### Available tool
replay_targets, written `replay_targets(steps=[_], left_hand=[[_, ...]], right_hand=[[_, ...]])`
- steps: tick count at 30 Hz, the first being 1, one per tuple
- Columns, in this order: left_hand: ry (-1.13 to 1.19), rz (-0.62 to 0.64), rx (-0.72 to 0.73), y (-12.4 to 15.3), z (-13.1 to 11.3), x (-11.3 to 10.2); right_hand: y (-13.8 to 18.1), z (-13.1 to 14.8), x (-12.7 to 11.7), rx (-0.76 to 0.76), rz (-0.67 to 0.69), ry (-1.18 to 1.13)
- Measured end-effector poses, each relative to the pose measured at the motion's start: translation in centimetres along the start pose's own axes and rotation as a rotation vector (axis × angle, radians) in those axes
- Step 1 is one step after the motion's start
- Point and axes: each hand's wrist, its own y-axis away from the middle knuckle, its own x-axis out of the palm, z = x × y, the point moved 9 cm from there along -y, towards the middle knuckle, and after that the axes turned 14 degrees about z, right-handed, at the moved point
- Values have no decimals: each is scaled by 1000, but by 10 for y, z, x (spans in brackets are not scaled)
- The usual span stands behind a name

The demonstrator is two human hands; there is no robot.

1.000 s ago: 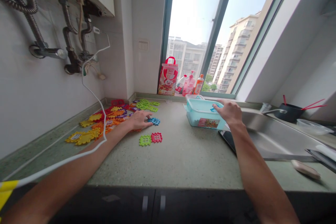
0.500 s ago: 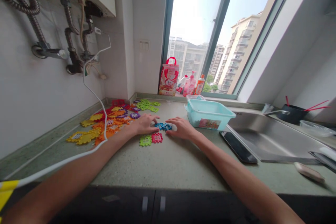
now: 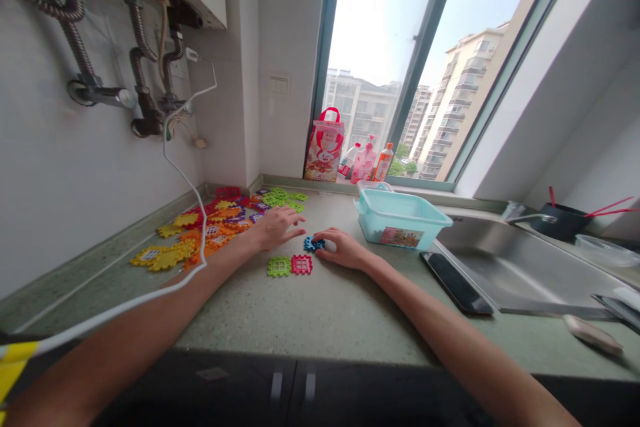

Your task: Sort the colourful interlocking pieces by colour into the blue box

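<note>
My right hand (image 3: 343, 248) has its thumb and fingers closed on a blue toothed building tile (image 3: 313, 245) low over the counter; the fingers hide part of it. Just left of that tile, my left hand (image 3: 278, 229) is apart from it, fingers spread, with nothing in them. In front of the hands a green tile (image 3: 279, 267) and a red tile (image 3: 302, 265) lie flat side by side, edges touching. Beyond my left forearm spreads a pile of orange tiles (image 3: 213, 233), mixed with yellow, purple and red ones, and light green tiles (image 3: 280, 197) lie behind.
A turquoise plastic box (image 3: 400, 217) stands right of my hands, beside a black phone (image 3: 456, 283) and the steel sink (image 3: 530, 267). The white cable (image 3: 193, 190) hangs across the left side over my forearm. Bottles (image 3: 365, 163) and a red-handled bag (image 3: 325, 150) stand by the window.
My left hand has moved away from the blue pieces, leftward and slightly up. The blue tile now stays with my right hand alone. The view has shifted slightly.
</note>
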Motion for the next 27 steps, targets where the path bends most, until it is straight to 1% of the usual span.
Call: replay_targets(steps=[2, 4, 6, 8, 10, 11, 13, 15, 17, 18, 20, 22, 24, 25, 27], left_hand=[[-43, -6, -31, 2, 4, -5], [-64, -1, -51, 3, 7, -4], [-70, 9, -58, 3, 8, 1], [-70, 17, -63, 3, 8, 8], [-74, 26, -73, 5, 9, 13], [-76, 32, -78, 6, 10, 16], [-67, 40, -82, 8, 11, 18], [-43, 43, -82, 11, 12, 19], [-15, 44, -87, 13, 12, 19], [-1, 43, -97, 13, 12, 18], [26, 44, -126, 14, 10, 18], [47, 58, -158, 14, 8, 19], [54, 89, -181, 14, 5, 20], [50, 100, -194, 14, 4, 21], [26, 102, -226, 16, 5, 19]], right_hand=[[-3, 0, 3, 7, 4, -19], [-5, 0, 4, 39, -1, -7], [-6, 2, 3, 74, 0, 56], [-6, 10, -3, 74, 7, 187], [-1, 20, -18, 45, -15, 348], [4, 23, -30, 38, -56, 423], [20, 22, -65, 80, -194, 537], [48, 6, -107, 226, -368, 619], [83, -20, -144, 460, -496, 687], [101, -35, -158, 590, -529, 707], [135, -65, -176, 812, -541, 707], [160, -87, -184, 958, -527, 667], [171, -97, -188, 1007, -519, 648], [171, -96, -189, 994, -529, 656], [162, -83, -191, 903, -580, 696]])
